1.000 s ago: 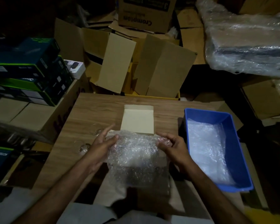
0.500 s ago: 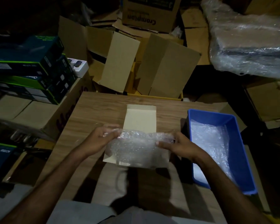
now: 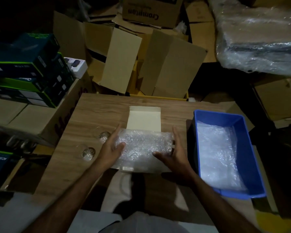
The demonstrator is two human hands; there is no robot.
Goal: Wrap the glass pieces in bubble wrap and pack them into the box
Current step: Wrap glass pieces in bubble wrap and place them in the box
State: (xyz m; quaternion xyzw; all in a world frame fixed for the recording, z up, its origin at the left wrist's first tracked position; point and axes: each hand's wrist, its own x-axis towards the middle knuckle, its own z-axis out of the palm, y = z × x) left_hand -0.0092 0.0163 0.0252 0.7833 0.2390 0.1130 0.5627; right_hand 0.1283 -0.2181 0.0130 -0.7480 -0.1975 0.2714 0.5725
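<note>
Hands (image 3: 143, 149) flat against bubble wrap bundle's (image 3: 143, 143) ends – left (image 3: 110, 149), right (image 3: 175, 153) – bundle lying crosswise over box (image 3: 143, 119)

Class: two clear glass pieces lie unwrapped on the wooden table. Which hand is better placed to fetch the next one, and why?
Left hand. Both clear glass pieces lie just beside it on the wooden table, while the right hand is across the bubble-wrap bundle.

I can't see what the bubble wrap (image 3: 143, 145) covers inside the box (image 3: 142, 167); two glass pieces (image 3: 88, 153) left of it are dim smears, and the plastic-wrapped bundle (image 3: 259, 41) runs off my right edge
</note>
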